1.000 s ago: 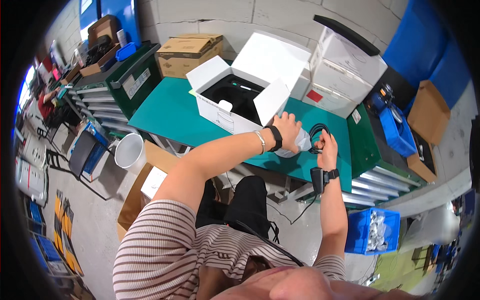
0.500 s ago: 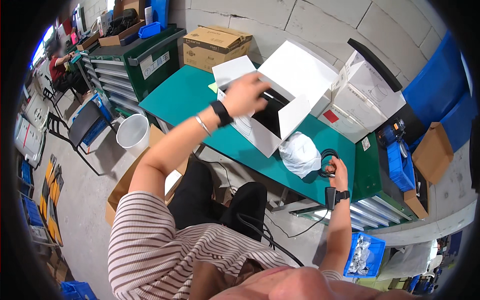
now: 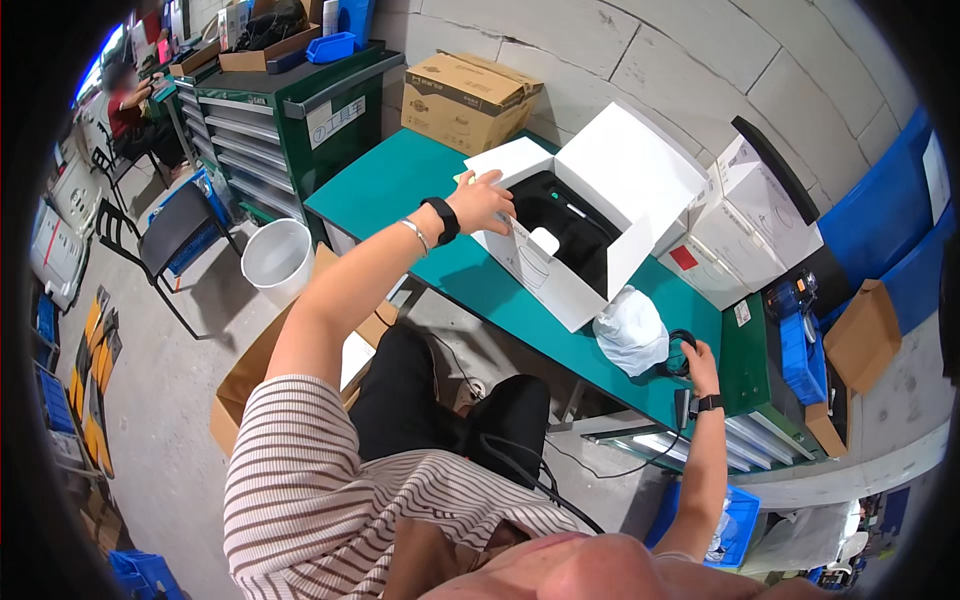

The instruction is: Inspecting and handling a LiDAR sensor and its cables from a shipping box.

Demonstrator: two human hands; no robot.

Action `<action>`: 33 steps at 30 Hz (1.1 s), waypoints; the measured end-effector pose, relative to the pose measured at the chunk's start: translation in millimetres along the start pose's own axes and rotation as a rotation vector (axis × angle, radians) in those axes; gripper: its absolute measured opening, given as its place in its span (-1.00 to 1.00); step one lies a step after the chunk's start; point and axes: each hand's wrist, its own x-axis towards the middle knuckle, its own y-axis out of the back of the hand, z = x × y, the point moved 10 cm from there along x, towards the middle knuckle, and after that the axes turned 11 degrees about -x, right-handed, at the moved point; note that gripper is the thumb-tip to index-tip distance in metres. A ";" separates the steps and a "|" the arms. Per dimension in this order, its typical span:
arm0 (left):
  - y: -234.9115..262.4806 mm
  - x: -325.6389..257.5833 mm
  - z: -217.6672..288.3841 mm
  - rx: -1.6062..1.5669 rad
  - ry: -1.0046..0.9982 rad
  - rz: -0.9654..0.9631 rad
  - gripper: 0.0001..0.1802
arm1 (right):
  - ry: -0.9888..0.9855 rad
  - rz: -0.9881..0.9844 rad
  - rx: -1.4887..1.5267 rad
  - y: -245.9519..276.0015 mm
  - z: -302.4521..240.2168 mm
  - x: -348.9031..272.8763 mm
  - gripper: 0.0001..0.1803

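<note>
A white cardboard box (image 3: 540, 280) stands on the green table with its lid raised and side flaps spread. Inside it sits a black molded insert (image 3: 585, 247) with hollows. My left hand (image 3: 482, 207) is at the box's near left corner, its fingers curled over the rim. At the right my right hand (image 3: 704, 368) has its fingers closed around a coiled black cable (image 3: 678, 352), low over the table. A crumpled white plastic bag (image 3: 632, 332), its contents hidden, lies between the box and the cable.
A brown carton (image 3: 465, 105) stands at the table's (image 3: 350, 195) back left, by the wall. White boxes (image 3: 745, 225) are stacked at the right. A green drawer cabinet (image 3: 755, 345) with blue bins adjoins there. To the left are a white bucket (image 3: 278, 262) and a black chair (image 3: 180, 245).
My left hand has moved from above the box's inside to its near left corner, uncovering the black insert. My right hand stays at the cable coil. The whole view has shifted slightly.
</note>
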 end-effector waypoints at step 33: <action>4.7 -127.0 96.4 -0.033 -0.203 0.586 -0.90 | 0.674 0.017 -0.959 -137.0 -389.1 -4.9 -0.69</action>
